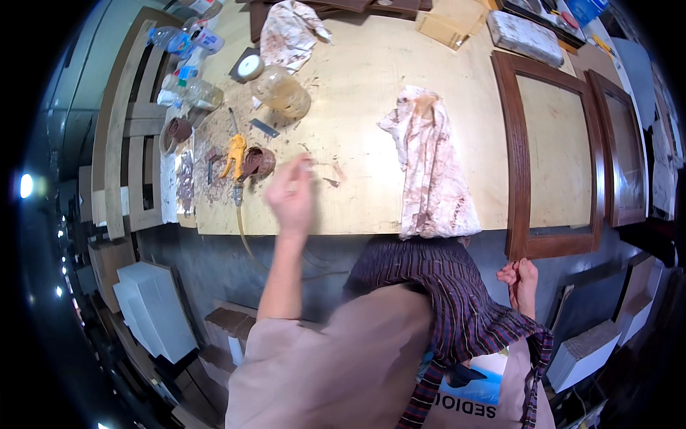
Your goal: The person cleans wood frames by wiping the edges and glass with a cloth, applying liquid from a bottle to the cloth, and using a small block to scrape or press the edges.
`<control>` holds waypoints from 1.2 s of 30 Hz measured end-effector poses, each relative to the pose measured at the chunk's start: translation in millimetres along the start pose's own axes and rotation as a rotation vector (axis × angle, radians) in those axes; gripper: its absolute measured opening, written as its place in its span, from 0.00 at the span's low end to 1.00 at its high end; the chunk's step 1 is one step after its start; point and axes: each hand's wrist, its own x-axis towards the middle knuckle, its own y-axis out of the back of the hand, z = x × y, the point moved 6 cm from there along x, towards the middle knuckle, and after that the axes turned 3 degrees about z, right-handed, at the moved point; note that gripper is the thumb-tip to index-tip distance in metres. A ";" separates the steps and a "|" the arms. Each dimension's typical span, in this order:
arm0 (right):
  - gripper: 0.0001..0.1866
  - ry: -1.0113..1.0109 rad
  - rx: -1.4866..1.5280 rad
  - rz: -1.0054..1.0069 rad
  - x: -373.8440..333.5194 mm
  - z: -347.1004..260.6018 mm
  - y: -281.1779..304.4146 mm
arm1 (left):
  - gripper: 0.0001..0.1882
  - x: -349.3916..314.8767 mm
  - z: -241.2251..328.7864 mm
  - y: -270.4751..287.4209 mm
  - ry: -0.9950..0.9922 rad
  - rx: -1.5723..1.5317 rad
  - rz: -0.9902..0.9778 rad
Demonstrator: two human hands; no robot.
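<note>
My left hand is raised over the front left of the table, slightly blurred. Its fingertips are drawn together; whatever may be between them is too small to make out. Left of it lie a small pot smeared with brown paste and a yellow air blow gun with a hose. My right hand is at the front corner of a brown wooden frame, fingers curled in. I cannot tell whether it touches the frame or holds anything. A stained white cloth lies between my hands, reaching the table's front edge.
A jar of cloudy liquid, a white lid and a crumpled stained rag are at the back left. Plastic bottles line the left side. A second frame lies far right, near a wrapped white block.
</note>
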 end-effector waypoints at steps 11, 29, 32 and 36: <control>0.17 -0.070 -0.090 0.019 -7.2 -15.3 -9.7 | 0.23 138.8 -195.2 181.0 0.227 0.876 0.240; 0.24 0.142 -0.097 -0.339 -43.6 -64.5 -173.7 | 0.36 -116.0 107.2 -140.8 0.174 -0.482 -0.769; 0.20 0.130 0.079 -0.272 -51.6 -55.0 -149.3 | 0.37 -154.1 136.1 -167.4 -0.093 -0.389 -0.880; 0.17 0.091 0.241 -0.052 -60.9 -30.0 -86.4 | 0.36 -160.1 144.0 -186.0 -0.218 -0.248 -0.961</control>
